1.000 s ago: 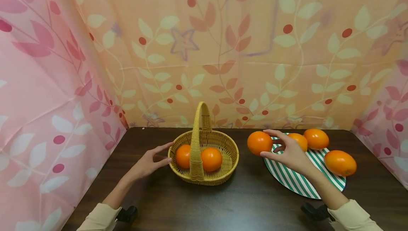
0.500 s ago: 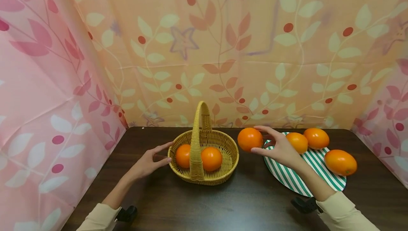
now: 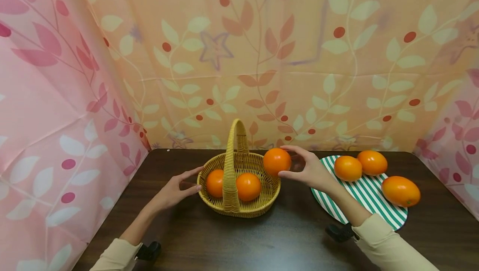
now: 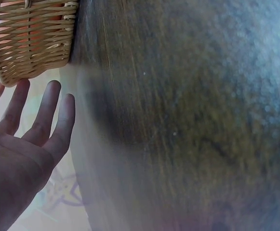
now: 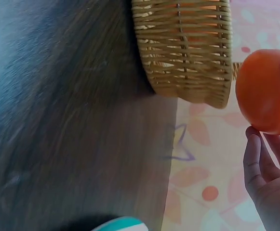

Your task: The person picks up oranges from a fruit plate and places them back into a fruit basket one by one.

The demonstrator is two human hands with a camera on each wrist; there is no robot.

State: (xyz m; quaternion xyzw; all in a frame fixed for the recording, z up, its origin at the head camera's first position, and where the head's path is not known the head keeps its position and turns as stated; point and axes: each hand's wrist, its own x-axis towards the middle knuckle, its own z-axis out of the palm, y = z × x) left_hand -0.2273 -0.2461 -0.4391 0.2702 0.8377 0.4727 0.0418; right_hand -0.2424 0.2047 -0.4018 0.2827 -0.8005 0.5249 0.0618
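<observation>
My right hand (image 3: pixel 312 172) pinches an orange (image 3: pixel 277 161) between thumb and fingers, over the right rim of a yellow wicker basket (image 3: pixel 258 209). From the right wrist view, the held orange (image 5: pixel 266 91) is above the level of the basket's rim, beside the woven wall (image 5: pixel 188 57). Two more oranges lie inside the basket, one (image 3: pixel 248 187) right of the handle and one (image 3: pixel 215 183) partly hidden behind it. At the basket's left side, my left hand (image 3: pixel 173 191) touches the rim with extended fingers, thumb apart. The left wrist view shows those fingertips (image 4: pixel 53 86) near the wickerwork.
To the right, a round green-and-white striped mat (image 3: pixel 338 208) bears two orange fruits, (image 3: pixel 348 168) and a farther one (image 3: pixel 372 163), plus a longer orange fruit (image 3: pixel 401 191) at its right edge. The basket's tall arched handle (image 3: pixel 231 158) rises above the dark wooden table (image 3: pixel 239 246). Patterned cloth (image 3: pixel 258 55) hangs behind.
My right hand has carried the orange leftward from beside the striped mat to over the basket's right rim. The left hand and the basket have stayed in place.
</observation>
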